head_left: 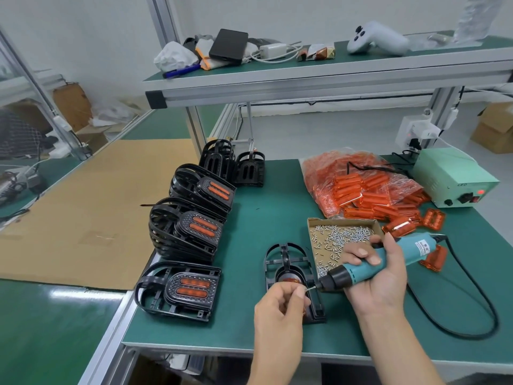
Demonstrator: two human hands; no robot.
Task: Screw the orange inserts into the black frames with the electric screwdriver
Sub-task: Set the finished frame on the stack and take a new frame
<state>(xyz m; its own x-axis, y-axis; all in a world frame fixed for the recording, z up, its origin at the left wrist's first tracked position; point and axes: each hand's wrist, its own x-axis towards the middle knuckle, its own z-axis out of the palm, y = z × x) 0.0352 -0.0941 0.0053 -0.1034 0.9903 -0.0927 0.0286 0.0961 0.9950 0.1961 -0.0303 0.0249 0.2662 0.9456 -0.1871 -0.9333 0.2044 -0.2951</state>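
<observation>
Two bare hands worked low in the head view, over the green table (249, 223). The right hand (380, 276) came in from the lower right with its forearm raised, and its fingers were wrapped tight around the teal body of the electric screwdriver (372, 266), which lay almost level with the black tip pointing left. The left hand (280, 304) reached up from the bottom edge, thumb and forefinger pinched together on a small screw (310, 288) held at the bit. Just under both hands a black frame (291, 262) lay flat on the table, with an orange insert (288, 279) sitting inside it. A cardboard tray of screws (341, 237) stood just beside the frame on its right. Finished frames (191, 232) were stacked on the left, and a bag of orange inserts (358, 187) lay behind the tray.
</observation>
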